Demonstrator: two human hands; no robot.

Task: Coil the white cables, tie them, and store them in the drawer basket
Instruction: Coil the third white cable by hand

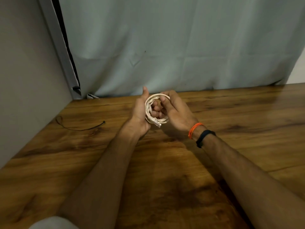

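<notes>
— Above the wooden table (165, 162), near its far edge, what do the hands have?

— A white cable (156, 109) wound into a small round coil, held off the surface between both hands. The left hand (140, 113) cups the coil's left side with its fingers curled through the middle and the thumb pointing up. The right hand (175, 111) grips the right side, fingertips pinching the upper loops. A plug end sticks out at the bottom of the coil.

— Anything else on the table?

— A thin black tie (79, 126) lies flat well to the left, apart from the hands. A pale curtain (181, 47) hangs behind the table. The right wrist wears an orange thread (194, 129) and a black band (204, 138).
</notes>
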